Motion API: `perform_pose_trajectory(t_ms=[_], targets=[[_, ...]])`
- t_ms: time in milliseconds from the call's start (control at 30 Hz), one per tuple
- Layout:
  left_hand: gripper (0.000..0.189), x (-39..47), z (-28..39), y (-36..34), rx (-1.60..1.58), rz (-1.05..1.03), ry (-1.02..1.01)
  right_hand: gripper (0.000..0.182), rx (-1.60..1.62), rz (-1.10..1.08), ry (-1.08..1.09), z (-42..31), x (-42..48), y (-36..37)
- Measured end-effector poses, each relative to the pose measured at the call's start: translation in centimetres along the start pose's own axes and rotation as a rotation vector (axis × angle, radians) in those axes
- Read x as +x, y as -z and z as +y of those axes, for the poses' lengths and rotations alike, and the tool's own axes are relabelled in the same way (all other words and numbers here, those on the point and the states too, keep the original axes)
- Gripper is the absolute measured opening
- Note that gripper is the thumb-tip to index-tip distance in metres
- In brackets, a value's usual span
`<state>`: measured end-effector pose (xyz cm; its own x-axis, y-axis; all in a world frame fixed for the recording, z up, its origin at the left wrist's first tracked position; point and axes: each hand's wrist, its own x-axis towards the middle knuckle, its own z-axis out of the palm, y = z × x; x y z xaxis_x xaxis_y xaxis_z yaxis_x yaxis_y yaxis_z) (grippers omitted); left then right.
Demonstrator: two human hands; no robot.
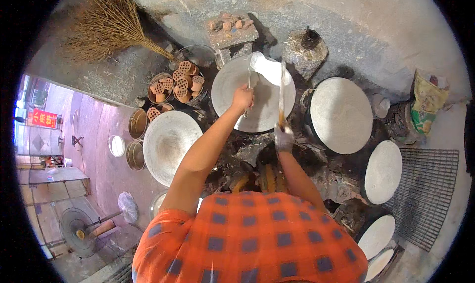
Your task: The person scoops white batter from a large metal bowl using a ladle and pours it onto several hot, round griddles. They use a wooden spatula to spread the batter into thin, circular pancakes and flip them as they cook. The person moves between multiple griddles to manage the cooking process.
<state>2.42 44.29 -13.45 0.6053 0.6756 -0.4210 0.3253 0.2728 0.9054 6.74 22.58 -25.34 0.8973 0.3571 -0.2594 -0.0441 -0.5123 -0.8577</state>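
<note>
A round pale griddle plate (230, 86) lies before me with a bright white patch of batter or thin sheet (265, 68) on its far side. My left hand (243, 98), bare, is closed round a thin metal-looking tool (249, 75) over the plate's middle. In my right hand (284, 137), which wears a pale glove, is a long, narrow tool with a wooden handle (282, 114); its light, blurred blade or stick reaches over the plate's right side to the white patch. Whether the tools touch the patch, I cannot tell.
Further round plates stand at left (172, 145) and right (341, 116). Perforated clay briquettes (182, 84) fill buckets at upper left, below a twig broom (122, 26). A wire rack (430, 190), a sack (426, 101) and a blackened pot (310, 38) are near the walls.
</note>
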Motion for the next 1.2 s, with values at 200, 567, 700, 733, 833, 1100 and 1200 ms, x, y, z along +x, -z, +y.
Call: perform_pose_trajectory(t_ms=[200,567,700,733,833,1100,1200], targets=[[0.016,-1.3,-0.9,5.8,-0.119,0.071,0.02,0.058,-0.002,-0.091,-0.054,-8.8,-1.0,2.7],[0.05,-17.7,0.9,12.6,-0.23,-0.127,-0.064,0.051,-0.126,-0.116,0.058,-9.5,3.0,1.7],[0.048,-22.6,0.8,11.3,-0.345,-0.05,-0.058,0.054,-0.217,0.174,0.101,-0.8,4.7,-2.0],[0.048,-23.0,-0.1,11.1,-0.361,0.001,-0.032,0.054,-0.299,0.084,0.076,-2.8,3.7,-3.0],[0.044,-22.6,-2.0,9.7,-0.564,0.031,0.063,0.054,-0.373,-0.136,0.034,-6.0,5.3,-4.7],[0.038,-26.2,-2.0,6.0,-0.726,0.148,0.137,0.047,-0.203,-0.165,0.092,0.0,12.4,2.0],[0.04,-27.6,-3.8,5.3,-0.81,0.199,0.135,0.05,-0.34,-0.175,0.166,-6.3,7.4,1.5]])
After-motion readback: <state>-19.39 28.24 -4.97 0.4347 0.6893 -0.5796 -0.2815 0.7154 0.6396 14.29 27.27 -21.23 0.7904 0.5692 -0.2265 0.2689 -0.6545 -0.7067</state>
